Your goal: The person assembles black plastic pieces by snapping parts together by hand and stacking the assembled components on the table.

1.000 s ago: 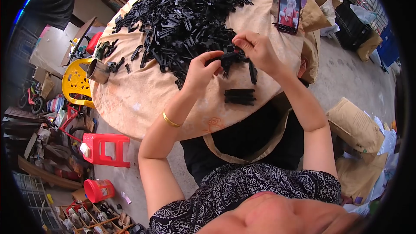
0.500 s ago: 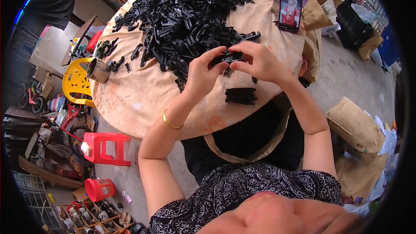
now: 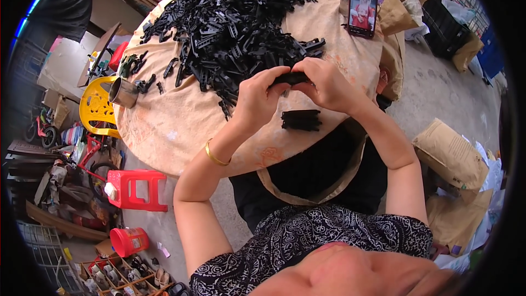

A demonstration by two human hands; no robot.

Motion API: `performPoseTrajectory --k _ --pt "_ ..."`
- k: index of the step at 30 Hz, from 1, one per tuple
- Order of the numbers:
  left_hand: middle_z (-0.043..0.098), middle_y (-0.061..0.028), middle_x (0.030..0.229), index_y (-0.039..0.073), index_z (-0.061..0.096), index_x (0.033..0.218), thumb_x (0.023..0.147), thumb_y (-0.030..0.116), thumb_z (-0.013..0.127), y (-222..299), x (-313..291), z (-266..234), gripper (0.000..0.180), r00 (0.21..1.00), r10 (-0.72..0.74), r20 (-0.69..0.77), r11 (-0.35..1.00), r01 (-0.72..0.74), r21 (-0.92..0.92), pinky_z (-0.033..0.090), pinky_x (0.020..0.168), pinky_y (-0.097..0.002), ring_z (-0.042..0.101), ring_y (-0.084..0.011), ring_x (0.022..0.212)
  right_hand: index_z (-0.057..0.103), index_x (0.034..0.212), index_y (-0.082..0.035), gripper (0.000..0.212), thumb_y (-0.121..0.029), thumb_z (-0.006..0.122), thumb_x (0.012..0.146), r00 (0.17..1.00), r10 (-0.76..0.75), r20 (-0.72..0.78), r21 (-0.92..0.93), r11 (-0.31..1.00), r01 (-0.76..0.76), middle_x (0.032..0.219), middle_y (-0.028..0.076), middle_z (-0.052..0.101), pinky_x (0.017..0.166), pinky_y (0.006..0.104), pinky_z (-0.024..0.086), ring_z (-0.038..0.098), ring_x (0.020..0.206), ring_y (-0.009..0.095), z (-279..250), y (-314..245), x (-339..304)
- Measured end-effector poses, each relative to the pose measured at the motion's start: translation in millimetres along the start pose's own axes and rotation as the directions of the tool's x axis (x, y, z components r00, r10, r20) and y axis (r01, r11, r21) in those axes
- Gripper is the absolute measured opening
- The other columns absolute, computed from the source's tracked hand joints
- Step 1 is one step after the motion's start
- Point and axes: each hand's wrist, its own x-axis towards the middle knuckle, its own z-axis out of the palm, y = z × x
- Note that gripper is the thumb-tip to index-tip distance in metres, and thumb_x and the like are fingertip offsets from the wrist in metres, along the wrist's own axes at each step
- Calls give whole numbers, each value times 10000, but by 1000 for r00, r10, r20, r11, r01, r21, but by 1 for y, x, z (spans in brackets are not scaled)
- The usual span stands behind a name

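Observation:
Between my two hands is a short black plastic piece (image 3: 292,78), gripped from both ends above the near part of the table. My left hand (image 3: 258,97) has its fingers closed on the left end. On the other end my right hand (image 3: 324,85) closes its thumb and fingers. The fingers cover much of the piece, so its exact shape is hidden. Just below my hands a neat stack of black plastic pieces (image 3: 301,120) lies on the cloth. Beyond them spreads a large heap of loose black plastic pieces (image 3: 230,27).
A peach cloth covers the round table (image 3: 159,142). A phone (image 3: 362,10) leans against a metal can at the far right. Another metal can (image 3: 124,92) lies at the left edge, near a yellow chair (image 3: 96,104). A red stool (image 3: 137,190) and paper sacks (image 3: 450,153) stand around.
Both hands have drawn slightly nearer and tilted, with the fingers closing further over the black piece. The stack and the heap look the same.

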Motion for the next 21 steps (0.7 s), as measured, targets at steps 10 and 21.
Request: performPoseTrajectory --k 10,21 --pt "642 -60 838 5 650 949 797 119 646 -10 -5 4 189 867 -182 464 956 266 -122 467 680 -262 585 -134 738 598 986 -1 217 -67 592 779 978 131 164 60 988 -143 1000 154 592 830 343 437 545 950 307 -32 50 -9" --pt "587 -107 831 91 643 1020 808 148 612 -10 -1 31 222 913 229 339 973 -220 -64 472 602 -326 576 -257 668 648 916 -35 290 -270 636 748 971 225 87 -152 966 -210 796 140 641 698 393 482 612 756 306 15 45 3"
